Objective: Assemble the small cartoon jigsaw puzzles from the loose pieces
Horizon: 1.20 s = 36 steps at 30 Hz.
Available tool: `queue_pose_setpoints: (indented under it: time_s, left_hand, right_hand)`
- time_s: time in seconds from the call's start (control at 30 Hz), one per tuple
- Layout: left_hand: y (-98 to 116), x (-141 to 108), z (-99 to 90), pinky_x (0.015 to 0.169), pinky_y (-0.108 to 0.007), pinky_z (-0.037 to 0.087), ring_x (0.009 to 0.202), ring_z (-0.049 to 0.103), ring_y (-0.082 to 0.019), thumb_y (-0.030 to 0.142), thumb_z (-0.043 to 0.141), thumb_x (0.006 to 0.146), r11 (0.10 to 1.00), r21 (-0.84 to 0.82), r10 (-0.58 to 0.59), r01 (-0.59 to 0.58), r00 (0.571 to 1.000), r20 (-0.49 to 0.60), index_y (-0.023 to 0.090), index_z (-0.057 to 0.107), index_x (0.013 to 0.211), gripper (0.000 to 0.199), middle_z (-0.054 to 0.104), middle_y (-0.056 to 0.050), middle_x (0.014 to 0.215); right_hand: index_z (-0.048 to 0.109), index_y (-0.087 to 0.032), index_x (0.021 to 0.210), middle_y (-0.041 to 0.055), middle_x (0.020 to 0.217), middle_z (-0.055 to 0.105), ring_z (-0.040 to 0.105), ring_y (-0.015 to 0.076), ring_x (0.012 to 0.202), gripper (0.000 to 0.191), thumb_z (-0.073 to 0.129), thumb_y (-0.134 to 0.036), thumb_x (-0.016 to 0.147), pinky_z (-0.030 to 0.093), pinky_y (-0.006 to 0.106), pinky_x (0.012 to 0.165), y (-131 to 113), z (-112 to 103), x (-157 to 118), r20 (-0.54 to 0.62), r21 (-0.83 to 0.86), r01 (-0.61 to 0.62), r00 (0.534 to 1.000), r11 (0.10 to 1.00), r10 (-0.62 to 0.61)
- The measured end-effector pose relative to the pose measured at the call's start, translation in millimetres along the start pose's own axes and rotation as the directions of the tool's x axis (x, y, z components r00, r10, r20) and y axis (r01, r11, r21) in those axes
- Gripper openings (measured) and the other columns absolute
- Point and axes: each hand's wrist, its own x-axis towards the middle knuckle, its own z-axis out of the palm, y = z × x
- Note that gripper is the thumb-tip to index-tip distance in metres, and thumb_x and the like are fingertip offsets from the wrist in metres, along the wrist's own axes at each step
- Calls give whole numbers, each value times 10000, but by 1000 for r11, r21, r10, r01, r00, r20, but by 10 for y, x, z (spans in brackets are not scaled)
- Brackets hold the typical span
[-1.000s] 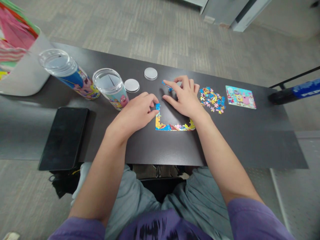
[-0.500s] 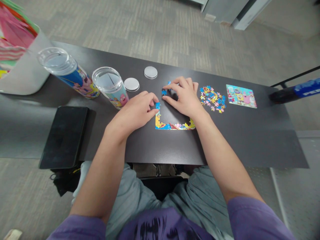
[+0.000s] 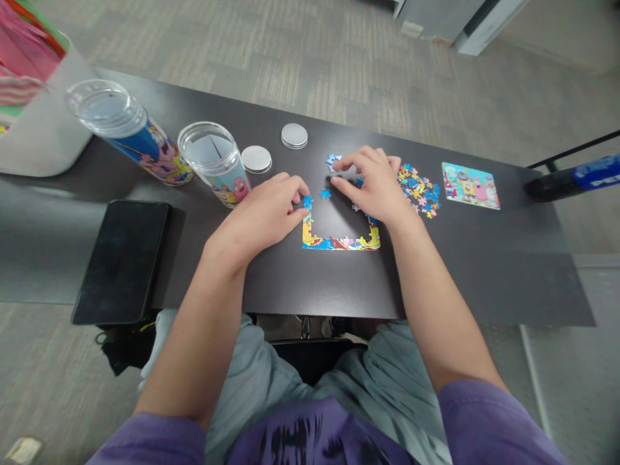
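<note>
A partly joined jigsaw puzzle border [image 3: 341,244] lies on the dark table, its bottom row and both sides showing. My left hand [image 3: 278,205] is curled at the top of the left side, thumb and forefinger on either side of a blue puzzle piece [image 3: 307,202]. My right hand [image 3: 371,181] hovers over the puzzle's upper right, thumb and forefinger apart with nothing visible between them. Just left of its thumb lies a loose blue puzzle piece [image 3: 325,194]. More light blue pieces [image 3: 332,161] sit by its forefinger. The hand partly covers other pieces beneath it.
A heap of loose puzzle pieces [image 3: 423,190] lies to the right, with a picture card [image 3: 471,185] beyond it. Two clear-topped cartoon canisters [image 3: 216,161] and two round lids [image 3: 294,135] stand at left and back. A black tablet [image 3: 123,261] rests on the left.
My right hand has let go of the blue puzzle piece, which now lies lower and further right, and has moved slightly right. My left hand stays at the border's left side.
</note>
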Motion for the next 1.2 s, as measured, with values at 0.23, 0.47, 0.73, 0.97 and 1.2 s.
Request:
queue_pose_setpoints:
  time_s: [0.23,0.47,0.73,0.97,1.2]
  left_hand:
    - [-10,0,0,1023,-452,641,1000,740,-261,332,796,1074,1000,-8,3,-3,1000,14,250,795,1316,256,791,-83,1268]
    - [-15,-10,4,1037,-476,653,1016,758,-272,352,777,1072,1000,-16,8,-8,1000,14,258,791,1318,264,810,-91,1288]
    - [-1,-27,38,1020,-465,661,987,758,-270,346,805,1056,1000,-14,5,-6,999,-42,281,796,1265,219,811,-77,1248]
    - [24,-34,40,1005,-465,656,965,733,-254,348,776,1070,1000,-15,4,-4,1000,-22,260,789,1288,235,816,-91,1289]
    - [7,-34,22,1035,-482,658,982,730,-261,361,769,1079,1000,-11,16,-17,1000,-19,268,786,1281,223,817,-89,1277]
  right_hand:
    - [906,-375,1647,184,1685,800,666,556,1550,425,682,-441,1292,444,764,1270,55,37,-9,-11,-137,-22,1000,990,20]
    - [952,-366,1516,173,1625,821,712,555,1484,355,835,-447,1191,435,801,1272,204,-45,-34,-68,-62,3,998,998,-7]
    - [914,-315,1266,173,1458,851,764,535,1414,170,871,-425,1144,438,804,1291,153,50,24,-102,-2,-64,993,998,63]
    - [819,-290,1008,163,1317,869,767,511,1336,284,834,-502,1196,470,787,1247,243,28,63,-55,19,-67,996,998,68]
    - [911,-390,1357,107,1419,867,770,440,1307,232,831,-415,1141,473,745,1268,335,-83,21,21,115,12,1000,993,-14]
